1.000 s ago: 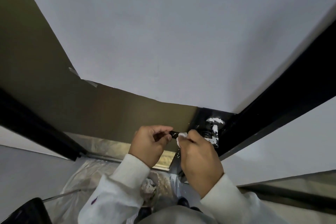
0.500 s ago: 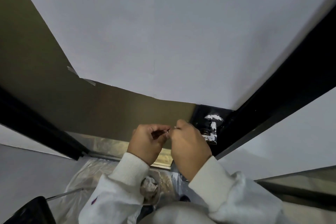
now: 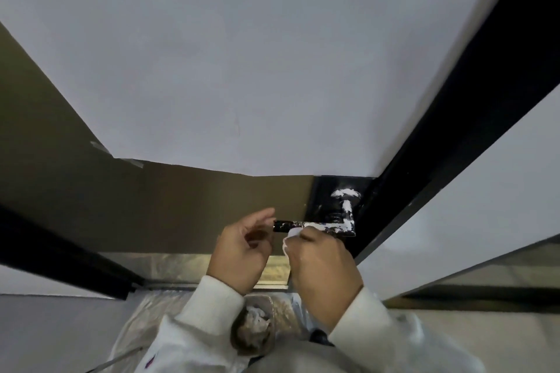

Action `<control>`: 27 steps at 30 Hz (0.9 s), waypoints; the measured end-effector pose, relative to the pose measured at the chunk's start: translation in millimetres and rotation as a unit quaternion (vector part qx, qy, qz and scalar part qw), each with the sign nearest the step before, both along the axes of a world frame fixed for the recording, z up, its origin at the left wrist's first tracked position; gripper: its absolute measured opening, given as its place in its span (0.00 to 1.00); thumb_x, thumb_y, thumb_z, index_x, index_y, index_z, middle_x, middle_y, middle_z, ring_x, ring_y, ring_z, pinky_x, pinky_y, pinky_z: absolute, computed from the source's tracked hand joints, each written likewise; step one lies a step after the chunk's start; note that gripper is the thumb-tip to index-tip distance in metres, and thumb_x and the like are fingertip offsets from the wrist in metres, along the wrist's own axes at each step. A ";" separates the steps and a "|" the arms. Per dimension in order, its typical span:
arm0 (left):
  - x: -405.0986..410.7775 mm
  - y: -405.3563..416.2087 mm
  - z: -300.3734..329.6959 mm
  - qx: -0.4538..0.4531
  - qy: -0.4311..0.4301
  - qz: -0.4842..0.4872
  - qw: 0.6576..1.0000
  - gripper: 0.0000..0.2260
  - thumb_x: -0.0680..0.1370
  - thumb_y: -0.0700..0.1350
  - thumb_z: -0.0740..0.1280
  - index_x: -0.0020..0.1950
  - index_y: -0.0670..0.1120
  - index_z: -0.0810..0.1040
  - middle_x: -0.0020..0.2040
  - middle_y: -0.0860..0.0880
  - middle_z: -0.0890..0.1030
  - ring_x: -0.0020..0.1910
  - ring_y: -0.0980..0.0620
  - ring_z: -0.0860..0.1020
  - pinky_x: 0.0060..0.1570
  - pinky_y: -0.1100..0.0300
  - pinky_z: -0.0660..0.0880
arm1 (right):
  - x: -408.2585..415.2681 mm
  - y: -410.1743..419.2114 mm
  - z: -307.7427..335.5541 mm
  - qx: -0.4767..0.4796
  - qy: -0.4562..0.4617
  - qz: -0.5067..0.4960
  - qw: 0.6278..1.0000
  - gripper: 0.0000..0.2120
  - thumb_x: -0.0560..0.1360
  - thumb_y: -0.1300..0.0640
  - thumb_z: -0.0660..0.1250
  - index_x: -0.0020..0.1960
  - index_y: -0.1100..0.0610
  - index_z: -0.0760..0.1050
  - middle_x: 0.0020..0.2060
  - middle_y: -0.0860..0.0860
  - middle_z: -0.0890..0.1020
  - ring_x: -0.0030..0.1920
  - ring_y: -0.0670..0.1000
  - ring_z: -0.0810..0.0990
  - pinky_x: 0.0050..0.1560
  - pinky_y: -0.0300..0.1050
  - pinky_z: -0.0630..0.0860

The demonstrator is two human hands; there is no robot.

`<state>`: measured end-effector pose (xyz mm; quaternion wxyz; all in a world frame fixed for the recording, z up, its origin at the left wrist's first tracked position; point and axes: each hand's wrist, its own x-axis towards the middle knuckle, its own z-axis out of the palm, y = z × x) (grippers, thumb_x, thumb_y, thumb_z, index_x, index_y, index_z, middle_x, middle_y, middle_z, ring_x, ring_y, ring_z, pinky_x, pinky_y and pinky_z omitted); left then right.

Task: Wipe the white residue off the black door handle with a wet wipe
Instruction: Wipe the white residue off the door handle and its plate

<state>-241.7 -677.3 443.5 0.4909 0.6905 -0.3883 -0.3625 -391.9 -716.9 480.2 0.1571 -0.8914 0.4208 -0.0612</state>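
The black door handle (image 3: 318, 226) juts left from its black plate, streaked with white residue along the lever and thick white on the neck and rose (image 3: 346, 194). My right hand (image 3: 321, 269) grips a small white wet wipe (image 3: 291, 234) and presses it against the lever's near side, about midway along. My left hand (image 3: 242, 248) hovers at the lever's free end, forefinger above and thumb below the tip, fingers loosely curled and apart. Whether they touch the tip is unclear.
White paper (image 3: 242, 70) covers the brown door above the handle. A black door frame (image 3: 454, 136) runs diagonally on the right. Below my wrists sits a small container of crumpled used wipes (image 3: 254, 324) on plastic sheeting (image 3: 142, 321).
My right hand slid with the wipe from the lever's tip back toward the middle. My left hand loosened from its pinch on the tip, fingers spreading. More of the lever shows.
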 end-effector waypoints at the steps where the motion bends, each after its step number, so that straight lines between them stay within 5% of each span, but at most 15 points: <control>1: -5.4 3.2 0.9 0.012 0.088 0.036 0.995 0.21 0.75 0.30 0.68 0.57 0.55 0.83 0.50 0.50 0.86 0.51 0.51 0.84 0.48 0.56 0.81 | -3.2 0.7 -5.4 -0.005 -0.030 -0.009 0.999 0.05 0.73 0.61 0.64 0.45 0.52 0.74 0.43 0.51 0.76 0.39 0.60 0.79 0.36 0.50 0.76; 4: -31.5 16.5 2.7 0.089 0.320 0.109 0.937 0.06 0.80 0.39 0.66 0.49 0.46 0.82 0.44 0.44 0.84 0.39 0.47 0.83 0.34 0.56 0.79 | -8.1 7.0 -11.5 0.008 -0.143 -0.046 0.989 0.07 0.77 0.53 0.60 0.47 0.53 0.76 0.41 0.51 0.76 0.35 0.57 0.78 0.34 0.51 0.77; 7: -48.0 22.1 -5.4 0.097 0.422 0.066 0.899 0.08 0.80 0.43 0.66 0.46 0.45 0.84 0.39 0.44 0.83 0.34 0.48 0.81 0.32 0.57 0.78 | -5.7 13.7 -13.0 0.036 -0.199 -0.056 0.978 0.11 0.76 0.56 0.60 0.52 0.55 0.81 0.43 0.52 0.79 0.38 0.52 0.80 0.40 0.46 0.78; 12: -35.9 8.6 -15.7 0.048 0.395 0.156 0.904 0.05 0.77 0.35 0.68 0.52 0.38 0.82 0.40 0.41 0.82 0.36 0.48 0.79 0.33 0.61 0.80 | -15.3 19.3 -14.2 0.024 -0.186 -0.001 0.982 0.09 0.76 0.57 0.62 0.48 0.54 0.81 0.46 0.50 0.78 0.46 0.50 0.77 0.47 0.44 0.76; 15: -30.3 2.5 -20.0 0.047 0.366 0.166 0.914 0.01 0.76 0.34 0.70 0.46 0.38 0.81 0.41 0.37 0.79 0.39 0.44 0.78 0.35 0.59 0.81 | -29.5 21.0 -16.5 0.047 -0.176 -0.004 0.983 0.07 0.77 0.49 0.63 0.45 0.48 0.78 0.41 0.44 0.73 0.40 0.46 0.75 0.41 0.44 0.75; 20: -29.7 -11.6 -23.7 0.070 0.291 0.189 0.935 0.07 0.77 0.37 0.70 0.41 0.45 0.77 0.35 0.46 0.80 0.38 0.48 0.77 0.39 0.58 0.77 | -47.5 11.0 -20.9 0.063 -0.153 -0.003 0.986 0.13 0.77 0.44 0.62 0.40 0.49 0.78 0.36 0.44 0.74 0.35 0.47 0.74 0.36 0.48 0.75; 22: -25.7 -14.9 -19.5 0.031 0.326 0.169 0.930 0.08 0.77 0.32 0.66 0.41 0.42 0.78 0.35 0.45 0.82 0.37 0.47 0.80 0.40 0.58 0.79 | -53.7 5.8 -21.6 0.073 -0.165 -0.002 0.984 0.13 0.76 0.43 0.62 0.40 0.49 0.79 0.35 0.44 0.74 0.35 0.46 0.75 0.36 0.48 0.75; 27: -24.9 -18.4 -15.0 -0.018 0.516 0.101 0.850 0.12 0.77 0.29 0.57 0.53 0.37 0.79 0.41 0.41 0.85 0.35 0.49 0.84 0.37 0.59 0.84 | -65.1 -4.9 -21.5 0.086 -0.177 0.025 0.980 0.14 0.76 0.44 0.63 0.37 0.51 0.78 0.33 0.44 0.74 0.34 0.46 0.74 0.36 0.45 0.73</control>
